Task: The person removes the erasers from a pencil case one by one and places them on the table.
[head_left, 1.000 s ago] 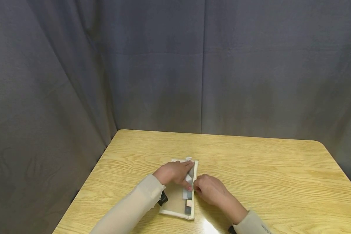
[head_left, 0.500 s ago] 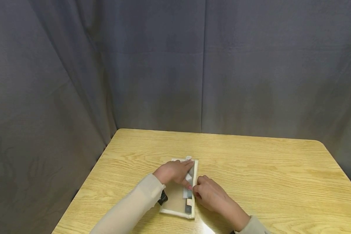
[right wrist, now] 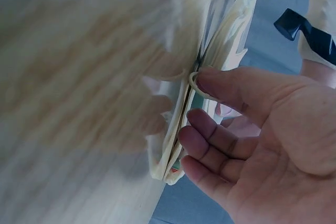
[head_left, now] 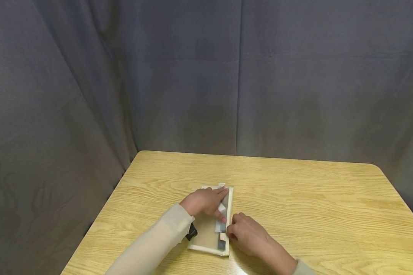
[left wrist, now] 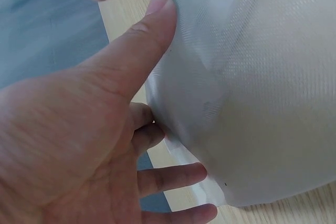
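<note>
A flat see-through mesh zip pouch (head_left: pixel 204 238) with cream trim lies on the table, its zipper edge facing right. My left hand (head_left: pixel 204 201) rests on its far part, fingers spread and mostly straight. In the left wrist view, the thumb (left wrist: pixel 152 32) lies along the mesh pouch edge (left wrist: pixel 273 103). My right hand (head_left: pixel 248 233) is at the zipper edge; in the right wrist view its thumb and forefinger pinch a cream looped zipper pull (right wrist: pixel 193 83). Beyond the pull, the zipper edges (right wrist: pixel 176 135) stand slightly apart. Pale and dark flat items (head_left: pixel 221 244) show through the mesh.
The wood-grain table (head_left: pixel 313 202) extends widely to the right and behind the pouch. Grey curtains (head_left: pixel 179 76) hang behind the table and at its left. A black wrist device (head_left: pixel 191 232) sits by the left cuff, over the pouch.
My right hand has slid down along the zipper edge, toward the near end of the pouch. The left hand and the pouch have stayed in place.
</note>
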Demonstrator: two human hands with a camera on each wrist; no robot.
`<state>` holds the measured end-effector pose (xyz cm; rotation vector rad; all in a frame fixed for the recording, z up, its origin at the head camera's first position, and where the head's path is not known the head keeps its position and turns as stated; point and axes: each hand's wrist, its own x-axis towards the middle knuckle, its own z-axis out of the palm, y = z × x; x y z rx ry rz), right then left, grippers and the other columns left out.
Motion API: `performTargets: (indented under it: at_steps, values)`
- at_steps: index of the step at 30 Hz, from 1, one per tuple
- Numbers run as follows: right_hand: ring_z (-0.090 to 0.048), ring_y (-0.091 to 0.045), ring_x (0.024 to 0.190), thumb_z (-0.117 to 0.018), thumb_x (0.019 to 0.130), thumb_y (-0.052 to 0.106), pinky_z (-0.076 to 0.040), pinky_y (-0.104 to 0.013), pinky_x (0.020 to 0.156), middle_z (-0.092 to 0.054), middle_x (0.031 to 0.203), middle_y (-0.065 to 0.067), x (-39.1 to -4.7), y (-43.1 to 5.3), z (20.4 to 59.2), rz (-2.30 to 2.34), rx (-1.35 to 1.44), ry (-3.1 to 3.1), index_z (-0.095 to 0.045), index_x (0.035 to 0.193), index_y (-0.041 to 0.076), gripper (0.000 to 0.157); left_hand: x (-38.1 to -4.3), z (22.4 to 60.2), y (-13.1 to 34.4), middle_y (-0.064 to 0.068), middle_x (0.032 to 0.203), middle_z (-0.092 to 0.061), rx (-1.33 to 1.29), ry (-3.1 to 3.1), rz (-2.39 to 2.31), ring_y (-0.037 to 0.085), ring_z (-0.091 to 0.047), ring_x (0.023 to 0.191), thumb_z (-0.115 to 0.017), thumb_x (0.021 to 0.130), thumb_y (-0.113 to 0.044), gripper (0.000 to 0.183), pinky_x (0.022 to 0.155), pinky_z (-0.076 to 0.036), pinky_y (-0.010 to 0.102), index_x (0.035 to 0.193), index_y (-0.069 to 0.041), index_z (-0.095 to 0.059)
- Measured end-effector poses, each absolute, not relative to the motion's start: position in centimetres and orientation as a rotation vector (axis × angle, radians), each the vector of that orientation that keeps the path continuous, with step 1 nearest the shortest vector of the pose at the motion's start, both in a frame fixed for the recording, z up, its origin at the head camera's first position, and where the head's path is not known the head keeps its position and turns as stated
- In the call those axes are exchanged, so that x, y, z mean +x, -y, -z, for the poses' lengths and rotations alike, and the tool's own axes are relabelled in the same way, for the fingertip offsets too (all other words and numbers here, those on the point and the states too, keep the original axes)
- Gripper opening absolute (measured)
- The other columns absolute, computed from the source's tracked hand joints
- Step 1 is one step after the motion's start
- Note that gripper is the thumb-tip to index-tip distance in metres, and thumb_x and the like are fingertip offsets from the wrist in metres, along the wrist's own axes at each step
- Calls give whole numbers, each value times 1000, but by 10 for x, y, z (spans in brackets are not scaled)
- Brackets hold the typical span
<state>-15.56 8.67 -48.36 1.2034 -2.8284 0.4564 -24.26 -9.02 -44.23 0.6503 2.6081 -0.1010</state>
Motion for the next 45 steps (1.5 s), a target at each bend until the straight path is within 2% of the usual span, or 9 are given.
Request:
performTargets:
  at_steps: [14, 23, 29, 35, 40, 45]
  values:
    - [-43, -2, 72, -82, 83, 12, -45, -16, 68, -60, 80, 8, -148, -86, 483, -454, 1236, 2813, -78, 83, 14, 5, -243, 442, 89, -8, 168, -22, 639, -2602, 111, 34, -36, 147, -71, 79, -67, 107, 114, -38, 44, 163, -24, -21]
    - [-38, -2, 71, -83, 80, 12, -41, -16, 66, -56, 77, 10, -140, -87, 480, -515, 1254, 2829, -77, 80, 15, 7, -244, 441, 90, -8, 168, -21, 640, -2609, 112, 35, -35, 147, -71, 79, -67, 107, 115, -36, 45, 163, -24, -21]
    - [-34, -2, 68, -82, 82, 15, -36, -16, 62, -47, 72, 14, -137, -85, 481, -508, 1254, 2833, -75, 74, 18, 12, -244, 441, 90, -7, 168, -21, 646, -2607, 108, 34, -35, 147, -71, 79, -67, 106, 116, -34, 45, 163, -23, -21]
    - [-33, -3, 68, -82, 83, 16, -35, -17, 63, -45, 72, 14, -135, -85, 481, -490, 1245, 2857, -75, 74, 19, 11, -243, 441, 90, -8, 168, -21, 629, -2602, 110, 35, -35, 147, -71, 79, -66, 106, 115, -35, 45, 163, -24, -21]
    - [-34, -3, 69, -82, 82, 17, -38, -18, 64, -48, 73, 14, -132, -85, 482, -484, 1251, 2861, -76, 76, 19, 9, -242, 441, 89, -8, 168, -21, 624, -2602, 103, 35, -35, 147, -72, 78, -66, 107, 114, -36, 44, 163, -24, -21]
    - [-35, -2, 69, -83, 82, 16, -52, -28, 74, -51, 73, 13, -129, -85, 482, -470, 1242, 2854, -77, 77, 19, 8, -242, 443, 89, -9, 168, -21, 617, -2606, 96, 34, -34, 148, -72, 78, -66, 107, 114, -37, 44, 163, -25, -21]
